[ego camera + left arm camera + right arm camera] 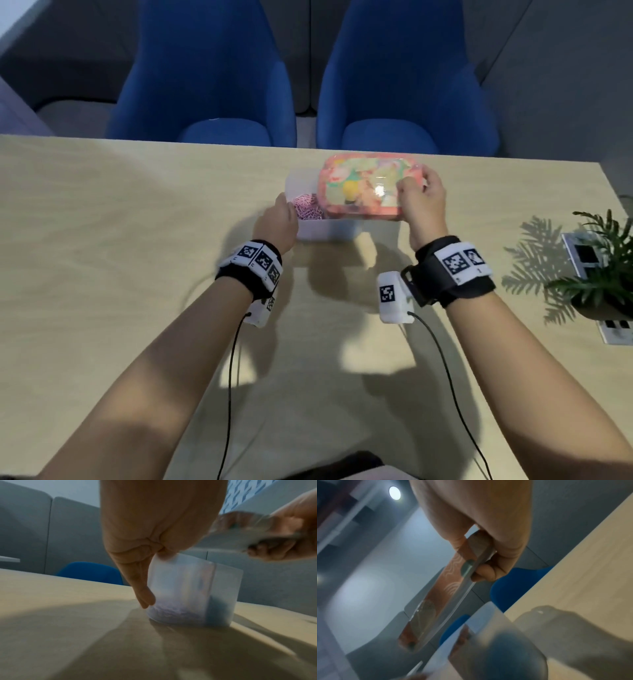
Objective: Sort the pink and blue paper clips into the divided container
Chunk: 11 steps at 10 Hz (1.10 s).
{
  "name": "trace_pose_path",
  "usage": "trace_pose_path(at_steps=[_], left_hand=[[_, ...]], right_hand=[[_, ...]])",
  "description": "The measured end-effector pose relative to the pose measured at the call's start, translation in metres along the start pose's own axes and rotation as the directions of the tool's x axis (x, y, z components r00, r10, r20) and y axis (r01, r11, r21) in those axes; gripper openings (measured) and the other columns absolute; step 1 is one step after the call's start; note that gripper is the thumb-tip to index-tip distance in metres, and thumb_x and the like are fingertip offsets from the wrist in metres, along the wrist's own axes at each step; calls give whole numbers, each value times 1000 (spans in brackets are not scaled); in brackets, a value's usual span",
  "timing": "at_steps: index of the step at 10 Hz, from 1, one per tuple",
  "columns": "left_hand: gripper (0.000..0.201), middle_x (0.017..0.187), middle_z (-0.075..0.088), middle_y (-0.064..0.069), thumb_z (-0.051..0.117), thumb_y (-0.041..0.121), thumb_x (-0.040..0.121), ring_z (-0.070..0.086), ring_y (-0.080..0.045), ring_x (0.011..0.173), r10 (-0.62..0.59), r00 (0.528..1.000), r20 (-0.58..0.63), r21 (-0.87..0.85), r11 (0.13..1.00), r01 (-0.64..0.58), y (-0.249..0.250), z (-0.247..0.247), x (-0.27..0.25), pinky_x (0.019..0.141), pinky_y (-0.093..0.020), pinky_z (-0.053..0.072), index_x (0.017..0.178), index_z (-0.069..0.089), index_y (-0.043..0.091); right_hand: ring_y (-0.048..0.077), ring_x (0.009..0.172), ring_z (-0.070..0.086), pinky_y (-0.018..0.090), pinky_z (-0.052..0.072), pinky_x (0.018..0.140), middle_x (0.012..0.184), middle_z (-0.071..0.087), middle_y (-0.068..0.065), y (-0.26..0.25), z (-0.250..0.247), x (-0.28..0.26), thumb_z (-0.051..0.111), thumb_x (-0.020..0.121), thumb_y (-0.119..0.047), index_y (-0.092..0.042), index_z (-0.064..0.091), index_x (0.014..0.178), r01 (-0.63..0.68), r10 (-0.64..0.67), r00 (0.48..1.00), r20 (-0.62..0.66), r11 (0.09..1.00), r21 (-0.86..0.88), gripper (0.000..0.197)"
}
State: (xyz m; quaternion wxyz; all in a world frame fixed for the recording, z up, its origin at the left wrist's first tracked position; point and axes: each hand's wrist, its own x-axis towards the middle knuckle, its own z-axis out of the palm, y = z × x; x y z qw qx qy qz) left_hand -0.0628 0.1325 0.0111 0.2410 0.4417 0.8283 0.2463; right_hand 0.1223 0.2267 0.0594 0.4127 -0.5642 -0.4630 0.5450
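A translucent white divided container [325, 232] stands on the table's far middle. Pink paper clips [308, 209] fill its left compartment. In the left wrist view, pink clips [171, 613] and blue clips [217, 608] show dimly through the container [188, 582] wall. My left hand [279, 219] grips the container's left end, thumb [142, 588] down the near wall. My right hand [423, 202] pinches the right edge of a colourful pink lid [359, 188], held tilted just above the container's right part. The lid [447, 595] hides the right compartment from the head camera.
The pale wooden table [137, 240] stretches wide to the left and toward me. A small potted plant [609, 274] and printed marker sheets [582, 255] sit at the right edge. Two blue chairs [205, 85] stand beyond the far edge.
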Motion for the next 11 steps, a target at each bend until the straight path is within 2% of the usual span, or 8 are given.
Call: trace_pose_path(at_steps=[1,2,3,4,5,8,10,11], left_hand=[[35,105,60,-26,24,24,100,56,-38,97,-2,1000,30,-88,996,4,-4,-1,-2,84,-42,43,107,47,-2],[35,107,58,-18,24,26,101,52,-26,98,-44,998,55,-316,947,59,-7,-3,11,86,-33,40,97,51,5],[36,104,65,-11,27,31,94,63,-14,89,-105,982,154,-632,754,180,2,-9,22,85,-28,54,94,58,14],[44,106,69,-8,27,38,95,68,-8,78,-35,977,212,-705,687,178,13,-11,33,50,-14,49,110,61,14],[58,123,62,-8,33,56,90,67,-17,97,-58,981,187,-674,719,171,11,-5,44,58,-23,52,131,42,15],[41,119,59,-12,27,41,99,61,-24,93,-55,992,117,-463,880,103,12,-5,55,55,-21,44,131,36,17],[39,117,59,-17,30,44,96,60,-35,102,-76,991,108,-416,902,114,16,-7,56,80,-38,50,124,42,20],[46,122,56,-14,23,46,98,57,-29,101,-101,985,140,-375,915,148,22,-12,54,71,-31,43,131,38,18]], right_hand=[[21,96,62,30,56,72,114,57,6,9,23,-1,46,86,-6,-15,45,128,-32,34,998,57,999,-26,43],[24,108,59,44,51,94,120,58,8,19,38,5,50,83,-14,-14,49,125,-1,8,999,44,990,-143,42],[23,122,48,40,41,107,131,52,9,29,48,11,59,84,-31,-12,46,131,25,-15,999,42,973,-231,52],[25,126,45,42,38,109,136,48,10,34,61,14,61,83,-40,-16,42,136,11,-4,1000,31,975,-220,61],[24,123,47,41,39,108,135,47,9,35,67,15,60,85,-36,-20,43,135,37,-38,999,-4,977,-211,55],[24,120,45,40,39,106,110,47,-1,42,67,16,58,86,-29,-24,48,128,122,-135,990,-40,965,-231,44],[24,118,45,37,38,106,113,42,2,38,65,8,54,88,-32,-26,45,131,107,-114,993,-15,963,-248,44],[28,121,43,40,36,106,123,49,8,31,63,6,49,90,-30,-22,42,132,119,-121,992,18,927,-357,44]])
